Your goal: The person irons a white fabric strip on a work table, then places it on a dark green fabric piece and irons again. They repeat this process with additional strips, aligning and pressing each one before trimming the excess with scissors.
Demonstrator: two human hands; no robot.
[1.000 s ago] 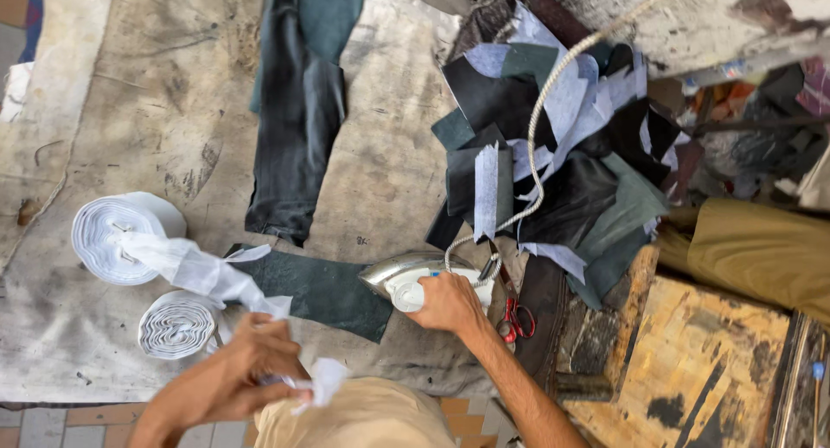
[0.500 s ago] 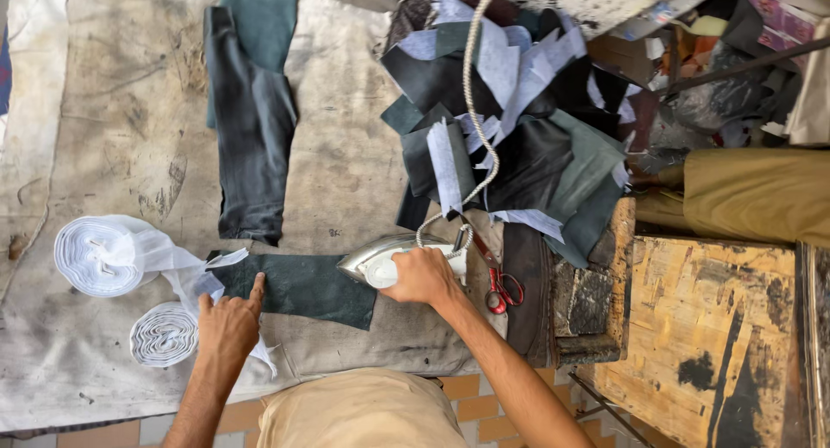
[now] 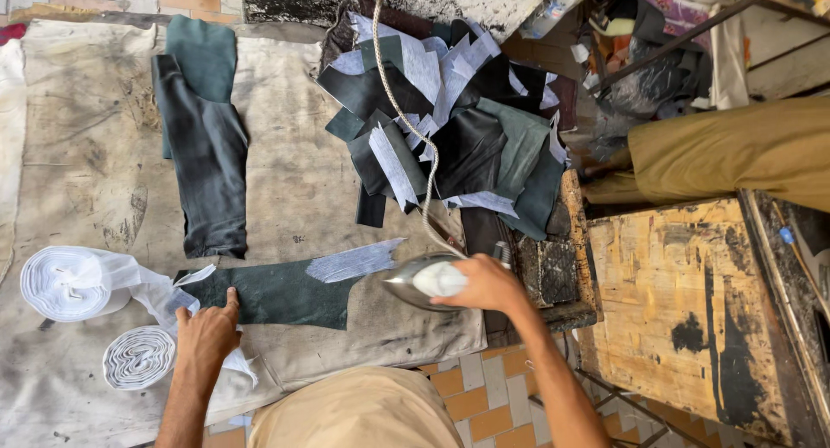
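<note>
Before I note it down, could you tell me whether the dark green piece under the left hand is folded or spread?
Spread: the dark green piece lies flat on the cloth.

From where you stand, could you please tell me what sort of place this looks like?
Probably a small garment or tailoring workshop. The right hand holds a corded iron over a stained padded pressing cloth, the left hand steadies a dark green fabric piece, and a heap of cut pieces lies behind.

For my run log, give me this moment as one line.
left hand: flat, finger on dark green fabric piece | right hand: gripping iron at fabric's right end | white interfacing rolls at left | cut-piece pile behind
</note>
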